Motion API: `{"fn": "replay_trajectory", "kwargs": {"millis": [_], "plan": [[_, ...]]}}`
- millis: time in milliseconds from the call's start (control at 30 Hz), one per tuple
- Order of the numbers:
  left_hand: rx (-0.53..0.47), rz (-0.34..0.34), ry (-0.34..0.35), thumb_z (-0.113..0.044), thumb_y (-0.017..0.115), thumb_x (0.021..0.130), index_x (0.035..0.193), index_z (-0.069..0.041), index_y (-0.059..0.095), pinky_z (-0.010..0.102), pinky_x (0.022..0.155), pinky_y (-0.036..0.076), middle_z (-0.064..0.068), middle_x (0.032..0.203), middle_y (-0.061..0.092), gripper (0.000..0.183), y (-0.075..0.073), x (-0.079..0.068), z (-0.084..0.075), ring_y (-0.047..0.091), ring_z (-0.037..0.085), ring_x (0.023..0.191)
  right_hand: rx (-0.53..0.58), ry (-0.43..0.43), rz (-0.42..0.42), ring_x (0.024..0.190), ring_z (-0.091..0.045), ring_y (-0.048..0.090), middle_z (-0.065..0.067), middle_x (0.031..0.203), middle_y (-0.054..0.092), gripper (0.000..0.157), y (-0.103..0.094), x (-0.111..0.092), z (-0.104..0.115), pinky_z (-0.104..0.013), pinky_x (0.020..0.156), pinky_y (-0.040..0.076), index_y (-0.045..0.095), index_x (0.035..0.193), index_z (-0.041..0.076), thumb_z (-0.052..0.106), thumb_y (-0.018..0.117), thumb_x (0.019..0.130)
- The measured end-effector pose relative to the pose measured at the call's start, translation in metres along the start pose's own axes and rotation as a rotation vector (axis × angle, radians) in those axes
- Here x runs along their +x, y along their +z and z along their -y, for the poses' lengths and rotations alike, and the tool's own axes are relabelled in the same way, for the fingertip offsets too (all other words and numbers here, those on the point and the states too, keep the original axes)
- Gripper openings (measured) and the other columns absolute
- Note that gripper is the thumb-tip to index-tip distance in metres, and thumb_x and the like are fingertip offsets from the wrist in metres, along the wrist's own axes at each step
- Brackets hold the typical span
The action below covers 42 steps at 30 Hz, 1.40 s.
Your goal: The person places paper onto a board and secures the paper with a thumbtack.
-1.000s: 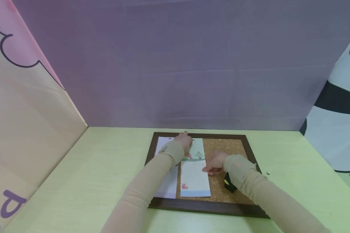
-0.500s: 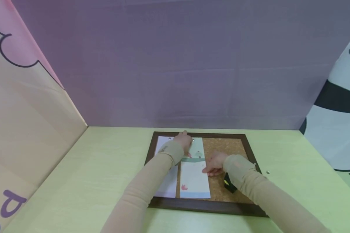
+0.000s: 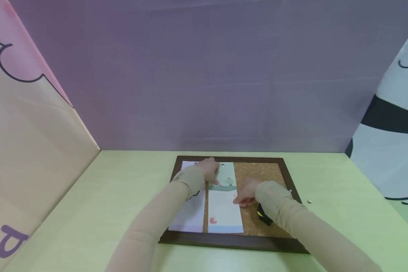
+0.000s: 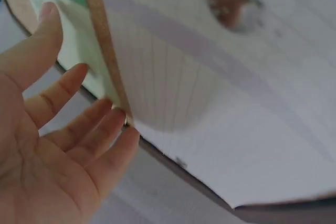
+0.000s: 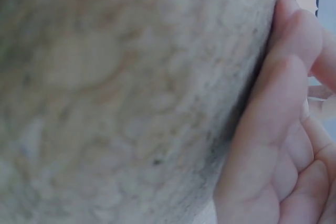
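A corkboard [image 3: 258,172] in a dark wooden frame lies on the table. At its left is a lavender lined sheet [image 3: 187,215] with a metal thumbtack [image 4: 231,6] at its top. Beside it lies a pale sheet of paper [image 3: 224,215] with a green top and a red figure, and another thumbtack [image 3: 222,165] shows on it. My left hand [image 3: 208,170] hovers near the tops of both sheets, fingers loosely spread and holding nothing. The right hand [image 3: 247,192], fingers curled low against the cork, pinches the pale sheet's right edge; its fingertips are partly hidden in both views.
A loose thumbtack [image 3: 309,201] rests on the light table [image 3: 132,189] right of the frame. A purple-grey backdrop [image 3: 204,94] stands behind the board, with printed side panels left and right. A black device [image 3: 263,215] shows beneath the right wrist.
The pale sheet's lower edge has slid slightly towards the near side of the frame. My left hand has drawn a little to the left; the right hand stays at the sheet's edge.
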State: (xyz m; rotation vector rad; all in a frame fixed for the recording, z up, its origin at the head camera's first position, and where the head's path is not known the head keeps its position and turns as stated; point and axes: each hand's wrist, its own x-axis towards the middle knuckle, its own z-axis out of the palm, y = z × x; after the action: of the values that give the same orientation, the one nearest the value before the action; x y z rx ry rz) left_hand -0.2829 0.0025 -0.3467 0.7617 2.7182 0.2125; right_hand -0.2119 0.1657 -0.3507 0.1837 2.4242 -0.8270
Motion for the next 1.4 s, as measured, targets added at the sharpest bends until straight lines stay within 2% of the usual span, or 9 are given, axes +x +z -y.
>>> {"fn": "replay_trajectory", "kwargs": {"millis": [67,167,333,500,700,867,1033,1100,1400], "plan": [[-0.029,0.007,0.011,-0.03,0.072,0.084,0.11,-0.007,0.061,0.032,0.088,0.049,0.008,0.118,0.059,0.036,-0.002,-0.001,0.003,0.056,0.021,0.105,-0.007,0.007,-0.001,0.049,-0.004,0.052,0.003,0.056,0.058,0.021,0.0,0.0,0.0,-0.015,0.047,0.043,0.063,0.064,0.009,0.014,0.074,0.081],[-0.08,0.005,0.016,-0.03,0.068,0.087,0.128,-0.005,0.054,0.035,0.098,0.046,0.008,0.128,0.058,0.049,-0.007,-0.003,0.01,0.055,0.023,0.117,-0.003,0.006,0.0,0.049,-0.005,0.052,0.003,0.056,0.059,0.021,0.0,0.002,-0.001,-0.016,0.048,0.044,0.062,0.064,0.009,0.014,0.074,0.081],[-0.083,0.019,0.042,-0.032,0.066,0.089,0.131,-0.004,0.053,0.036,0.102,0.043,0.009,0.134,0.055,0.052,-0.014,-0.014,0.013,0.052,0.025,0.122,0.003,0.009,-0.004,0.047,-0.005,0.053,0.002,0.055,0.059,0.022,0.001,0.003,0.0,-0.016,0.047,0.044,0.06,0.063,0.009,0.012,0.075,0.08],[-0.033,0.064,0.106,-0.031,0.068,0.087,0.127,-0.004,0.056,0.036,0.101,0.044,0.008,0.13,0.059,0.05,-0.013,-0.035,-0.001,0.056,0.023,0.117,0.011,-0.001,0.002,0.047,-0.004,0.052,0.003,0.054,0.058,0.022,0.001,0.002,0.0,-0.015,0.046,0.043,0.06,0.063,0.009,0.011,0.074,0.08],[0.077,0.106,0.188,-0.034,0.072,0.082,0.113,-0.007,0.065,0.028,0.083,0.052,0.001,0.1,0.069,0.042,0.0,-0.055,-0.02,0.062,0.013,0.086,0.0,-0.02,0.006,0.048,-0.005,0.051,0.002,0.055,0.058,0.023,0.0,0.001,0.0,-0.015,0.045,0.042,0.058,0.064,0.01,0.01,0.073,0.081],[0.16,0.112,0.199,-0.039,0.076,0.078,0.118,-0.009,0.064,0.027,0.086,0.051,0.002,0.105,0.069,0.052,0.01,-0.066,-0.025,0.063,0.013,0.089,-0.021,-0.034,0.015,0.047,-0.004,0.051,0.003,0.055,0.059,0.024,0.001,0.002,-0.001,-0.015,0.045,0.042,0.057,0.063,0.01,0.01,0.073,0.081],[0.16,0.146,0.207,-0.038,0.077,0.076,0.084,-0.013,0.067,0.022,0.065,0.049,-0.004,0.074,0.064,0.028,0.016,-0.072,-0.025,0.053,0.009,0.063,-0.016,-0.036,0.012,0.046,-0.004,0.051,0.002,0.055,0.058,0.022,0.002,0.007,-0.001,-0.014,0.044,0.041,0.057,0.065,0.01,0.009,0.073,0.08],[0.178,0.161,0.219,-0.041,0.077,0.076,0.071,-0.016,0.06,0.022,0.06,0.047,-0.006,0.066,0.057,0.03,0.018,-0.073,-0.025,0.048,0.009,0.059,-0.006,-0.028,0.007,0.046,-0.004,0.051,0.002,0.054,0.058,0.022,0.003,0.007,-0.002,-0.014,0.043,0.041,0.056,0.066,0.01,0.008,0.073,0.08],[0.375,0.098,0.282,-0.052,0.076,0.072,0.074,-0.015,0.06,0.025,0.064,0.049,-0.002,0.079,0.062,0.04,0.03,-0.073,-0.026,0.049,0.011,0.063,-0.029,-0.025,-0.001,0.047,-0.005,0.052,0.002,0.055,0.057,0.023,0.002,0.004,0.002,-0.015,0.044,0.041,0.055,0.066,0.01,0.009,0.073,0.08]]}}
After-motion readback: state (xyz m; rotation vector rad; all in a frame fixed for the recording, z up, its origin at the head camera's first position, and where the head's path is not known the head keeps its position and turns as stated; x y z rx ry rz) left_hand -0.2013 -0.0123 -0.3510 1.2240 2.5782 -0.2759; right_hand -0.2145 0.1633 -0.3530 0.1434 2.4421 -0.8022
